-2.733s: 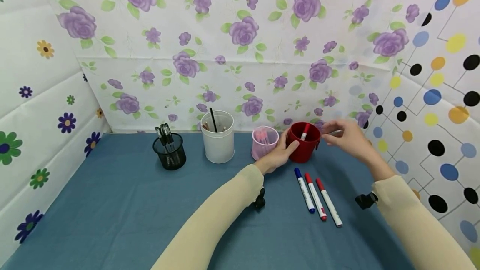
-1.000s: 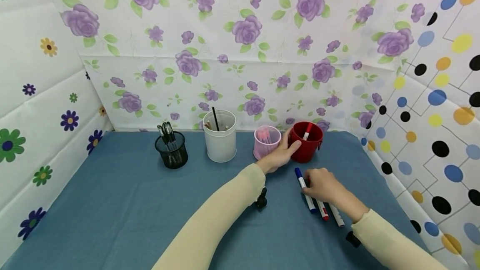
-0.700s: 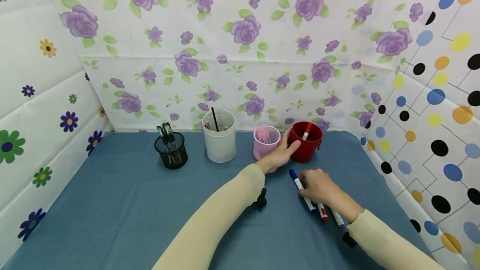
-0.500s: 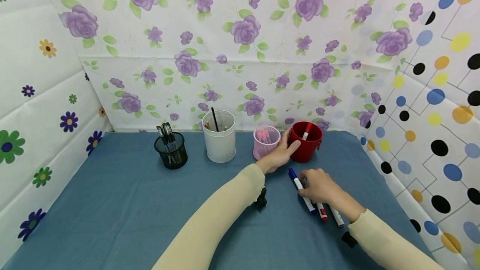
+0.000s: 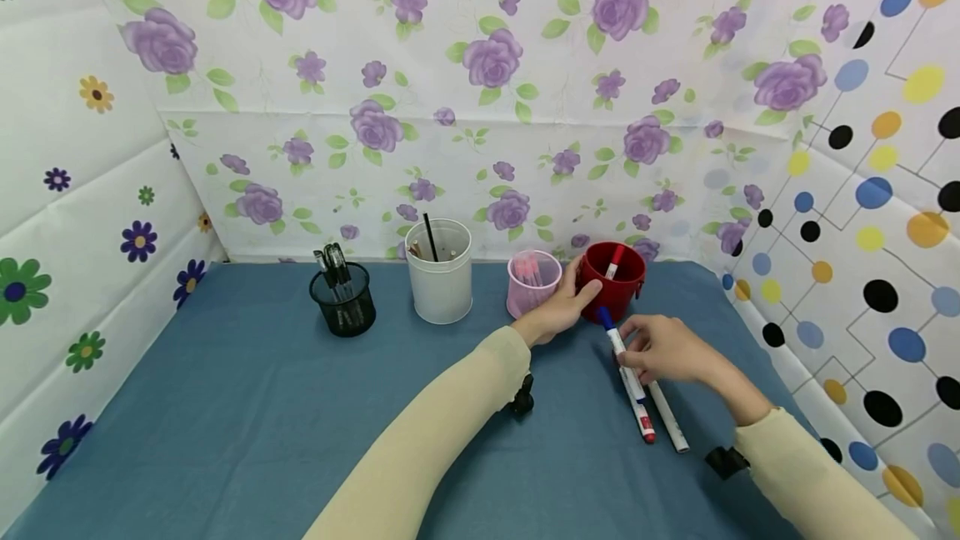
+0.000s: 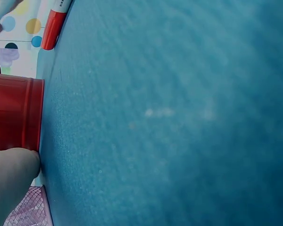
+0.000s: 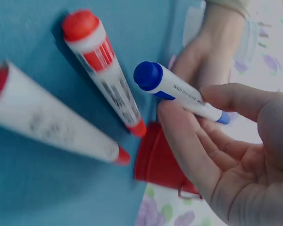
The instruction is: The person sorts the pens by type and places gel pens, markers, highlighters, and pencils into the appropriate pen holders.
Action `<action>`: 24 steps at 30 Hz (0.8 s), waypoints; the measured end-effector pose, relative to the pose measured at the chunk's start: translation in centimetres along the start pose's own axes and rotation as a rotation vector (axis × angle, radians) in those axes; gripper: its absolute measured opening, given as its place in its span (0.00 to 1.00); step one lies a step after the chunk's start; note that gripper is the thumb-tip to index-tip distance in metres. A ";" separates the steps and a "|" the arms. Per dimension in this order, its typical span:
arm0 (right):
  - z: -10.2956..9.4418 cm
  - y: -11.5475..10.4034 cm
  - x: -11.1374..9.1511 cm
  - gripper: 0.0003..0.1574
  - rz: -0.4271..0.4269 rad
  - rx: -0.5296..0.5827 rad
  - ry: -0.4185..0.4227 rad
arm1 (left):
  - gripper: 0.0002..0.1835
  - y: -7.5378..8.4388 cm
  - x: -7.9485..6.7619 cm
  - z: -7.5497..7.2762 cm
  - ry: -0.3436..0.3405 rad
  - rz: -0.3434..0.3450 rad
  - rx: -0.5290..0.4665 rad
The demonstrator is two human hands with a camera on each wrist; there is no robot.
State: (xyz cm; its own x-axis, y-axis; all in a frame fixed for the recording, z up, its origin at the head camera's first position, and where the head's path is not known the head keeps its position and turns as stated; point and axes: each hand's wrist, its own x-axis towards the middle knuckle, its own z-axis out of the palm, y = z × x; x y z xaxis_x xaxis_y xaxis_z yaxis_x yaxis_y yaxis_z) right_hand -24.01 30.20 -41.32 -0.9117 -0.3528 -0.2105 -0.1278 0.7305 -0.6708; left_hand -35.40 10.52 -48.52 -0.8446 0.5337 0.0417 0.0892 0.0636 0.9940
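Note:
My left hand [image 5: 557,312] holds the small red pail [image 5: 619,293] by its left side, the thumb across its near wall. A red-capped marker [image 5: 615,262] leans inside the pail. In my right hand [image 5: 671,348] a blue-capped whiteboard marker [image 7: 185,92] is pinched between thumb and fingers, tilted with its blue cap by the pail's front. Below it two red markers lie on the blue cloth: one with a red end [image 5: 646,427], the other with a white barrel [image 5: 670,419]. The right hand partly hides both in the head view.
A pink mesh cup [image 5: 521,300] with pink-topped pens stands left of the pail, close to the left wrist. Farther left are a white bin [image 5: 441,294] with pencils and a black mesh cup [image 5: 348,319] with black pens. A flowered cloth wall rises behind.
The right hand has come from the pail's right side down to the markers, taken hold of the blue one and raised it off the cloth towards the pail. The left hand has stayed put.

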 end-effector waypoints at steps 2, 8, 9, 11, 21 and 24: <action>-0.8 0.4 -0.1 0.22 0.001 0.028 0.006 | 0.41 0.0 0.1 0.0 -0.004 0.006 0.000; -3.3 2.0 -0.2 0.28 -0.019 0.092 0.057 | 0.41 0.0 0.1 -0.1 -0.021 0.009 -0.013; -3.7 2.2 -0.2 0.28 -0.025 0.097 0.068 | 0.41 0.0 0.1 -0.1 -0.021 0.007 -0.011; -4.5 2.6 -0.2 0.29 -0.031 0.119 0.091 | 0.41 -0.1 0.3 0.0 -0.021 0.002 -0.012; -7.8 4.2 0.2 0.33 -0.055 0.116 0.263 | 0.41 0.1 0.0 -0.1 -0.023 0.000 -0.010; -8.5 4.2 0.6 0.32 -0.067 0.131 0.306 | 0.40 0.0 0.1 -0.1 -0.016 -0.012 -0.006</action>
State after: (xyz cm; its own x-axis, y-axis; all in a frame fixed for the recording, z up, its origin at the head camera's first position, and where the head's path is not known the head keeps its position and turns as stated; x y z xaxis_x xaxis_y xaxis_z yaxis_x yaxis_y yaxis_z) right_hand -28.41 38.07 -38.21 -0.9805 -0.1908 0.0473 -0.1583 0.6234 -0.7657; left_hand -35.58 10.49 -48.47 -0.8369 0.5466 0.0279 0.0755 0.0650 0.9950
